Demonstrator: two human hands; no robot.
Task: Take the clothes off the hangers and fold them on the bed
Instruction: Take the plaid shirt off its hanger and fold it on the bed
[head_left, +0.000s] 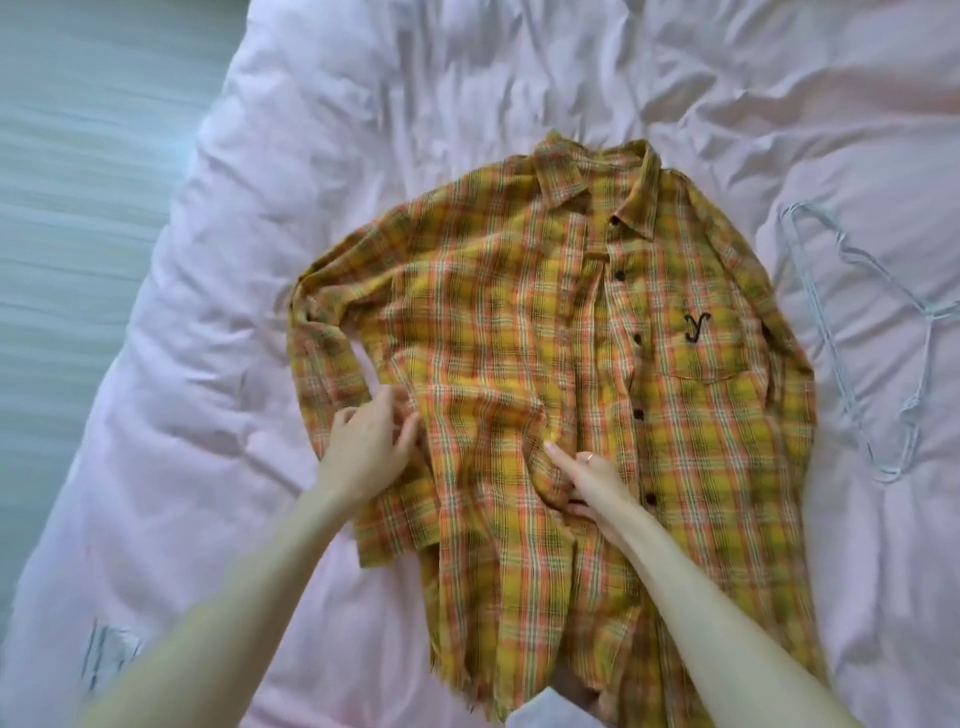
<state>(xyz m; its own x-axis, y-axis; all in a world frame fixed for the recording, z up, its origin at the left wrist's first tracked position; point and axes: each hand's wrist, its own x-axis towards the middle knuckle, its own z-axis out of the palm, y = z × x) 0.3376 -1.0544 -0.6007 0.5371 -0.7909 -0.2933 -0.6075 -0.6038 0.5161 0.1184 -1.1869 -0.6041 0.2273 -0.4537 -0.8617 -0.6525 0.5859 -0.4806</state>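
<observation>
A yellow and orange plaid shirt (691, 426) lies front up on the pink bed (218, 322), collar at the far end, black buttons down its placket. Its left sleeve is folded inward over the body. My left hand (366, 441) rests at the shirt's left edge, with thumb and fingers pinching the fabric there. My right hand (587, 483) lies on the middle of the shirt, index finger straight and pressing the cloth, the other fingers curled into a fold. A pale grey hanger (852, 332) lies bare on the bed to the right of the shirt.
The pink duvet is crumpled across the whole bed. A pale blue-grey floor (67, 156) runs along the bed's left side. A pale patch of fabric (109, 654) shows at the near left of the duvet.
</observation>
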